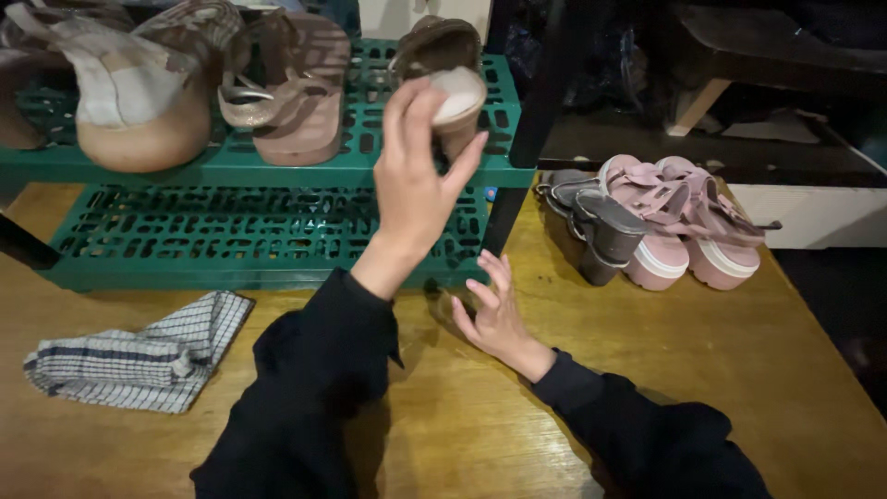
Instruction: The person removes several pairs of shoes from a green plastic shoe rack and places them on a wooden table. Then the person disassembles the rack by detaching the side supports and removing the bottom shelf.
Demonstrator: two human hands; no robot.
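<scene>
My left hand (416,176) is raised and grips a brown heeled sandal (443,51) by its heel, holding it over the right end of the green plastic rack's upper shelf (277,171). My right hand (494,314) rests low on the wooden table (739,370), fingers spread, just in front of the rack's lower shelf (185,231). It holds nothing. A small dark shape beside its fingers is partly hidden by my left sleeve, and I cannot tell what it is.
Tan wedge shoes (139,111) and a brown strappy sandal (296,92) stand on the upper shelf. A checked cloth (139,356) lies at the left. Grey heeled shoes (601,226) and pink platform sandals (684,222) stand right of the rack. A dark drop lies beyond the table's right edge.
</scene>
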